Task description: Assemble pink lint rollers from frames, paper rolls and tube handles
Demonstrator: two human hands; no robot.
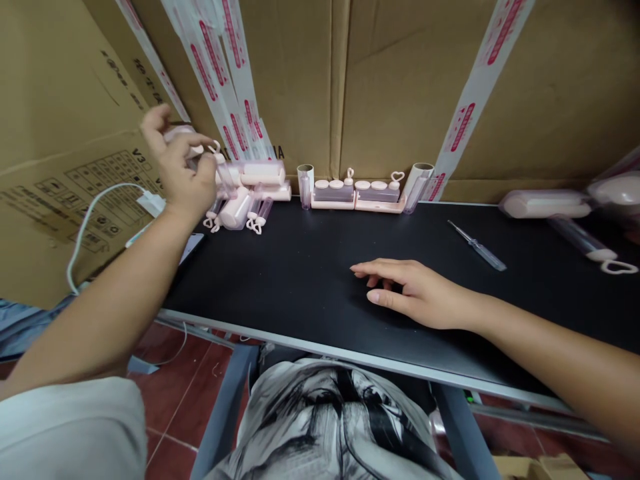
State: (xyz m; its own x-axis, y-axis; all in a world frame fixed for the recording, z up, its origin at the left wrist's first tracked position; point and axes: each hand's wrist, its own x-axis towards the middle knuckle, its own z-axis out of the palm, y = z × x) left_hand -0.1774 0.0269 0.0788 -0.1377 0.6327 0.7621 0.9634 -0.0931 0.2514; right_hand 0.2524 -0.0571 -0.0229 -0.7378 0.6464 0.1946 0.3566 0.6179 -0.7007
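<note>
My left hand [183, 170] is raised at the back left with curled fingers around a pale pink piece with a clear cover [181, 132], which they partly hide. It looks like a small lint roller. Beneath and beside this hand lies a pile of pink rollers [263, 175] with clear covers, and heart-shaped loops [255, 225] stick out at the front. My right hand [417, 293] rests low over the black table [310, 280], palm down, fingers stretched out, holding nothing. A clear-handled screwdriver [477, 245] lies beyond it to the right.
Two pink holders [334, 195] stand at the back between white tape rolls [417, 180]. More pink rollers [547, 203] lie far right. Cardboard boxes [390, 87] wall off the back and left. A white cable [83, 233] and a phone [193, 247] are at the left.
</note>
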